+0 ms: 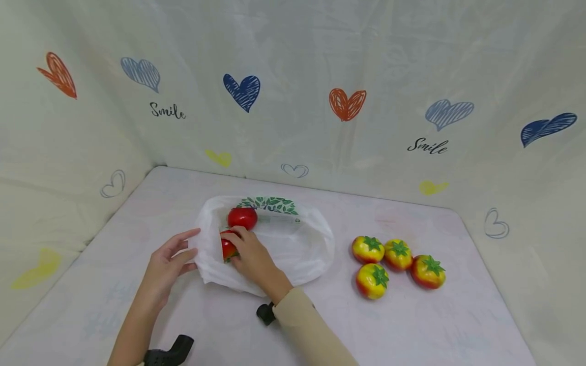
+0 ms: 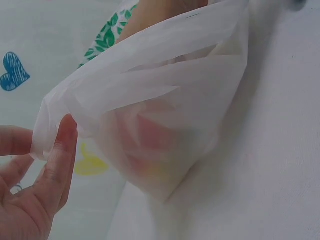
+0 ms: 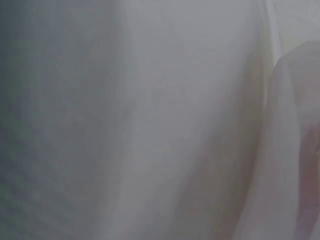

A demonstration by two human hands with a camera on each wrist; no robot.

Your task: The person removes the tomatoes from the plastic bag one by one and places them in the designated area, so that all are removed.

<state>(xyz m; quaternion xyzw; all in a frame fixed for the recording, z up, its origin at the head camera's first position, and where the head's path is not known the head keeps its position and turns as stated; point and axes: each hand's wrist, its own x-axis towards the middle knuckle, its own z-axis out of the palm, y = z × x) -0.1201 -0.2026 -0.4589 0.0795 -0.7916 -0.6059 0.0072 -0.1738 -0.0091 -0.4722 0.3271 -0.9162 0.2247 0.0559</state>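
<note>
A white plastic bag (image 1: 311, 249) with a green leaf print lies on the table, its mouth spread wide. Inside its left part is a red tomato-like fruit (image 1: 242, 217). Just below that one, my right hand (image 1: 252, 258) has its fingers curled round a second red fruit (image 1: 228, 248). My left hand (image 1: 167, 264) pinches the bag's left edge between thumb and fingers; the left wrist view shows this hand (image 2: 42, 185) at the rim, with red showing through the bag (image 2: 200, 115). Blurred white plastic (image 3: 165, 100) fills most of the right wrist view.
Several yellow-red fruits with green leafy tops, one of them nearest the front (image 1: 372, 281), stand on the table (image 1: 412, 325) right of the bag. Behind the table hangs a pale curtain (image 1: 293, 46) printed with hearts.
</note>
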